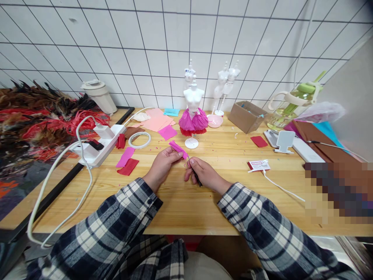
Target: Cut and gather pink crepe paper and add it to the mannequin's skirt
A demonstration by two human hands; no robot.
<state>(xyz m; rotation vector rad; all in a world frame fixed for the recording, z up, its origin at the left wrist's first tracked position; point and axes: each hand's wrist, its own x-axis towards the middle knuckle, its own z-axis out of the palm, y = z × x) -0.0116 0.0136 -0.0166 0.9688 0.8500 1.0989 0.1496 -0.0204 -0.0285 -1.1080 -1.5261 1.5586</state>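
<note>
My left hand [163,165] pinches a folded strip of pink crepe paper [178,149] above the wooden table [233,194]. My right hand [204,174] is closed round a thin dark tool [196,177], whose tip meets the strip's end. Just behind stands a small white mannequin [193,97] on a round base, wearing a pink and red ruffled paper skirt [193,121]. Both forearms are in plaid sleeves.
Pink and red paper scraps [127,161], a tape roll [140,140], a white power strip [99,149] with cable and feathers [37,116] lie left. Two more mannequins [227,83], a cardboard box [246,116], a water jug [288,107], a phone stand [284,140] and coloured sheets sit right.
</note>
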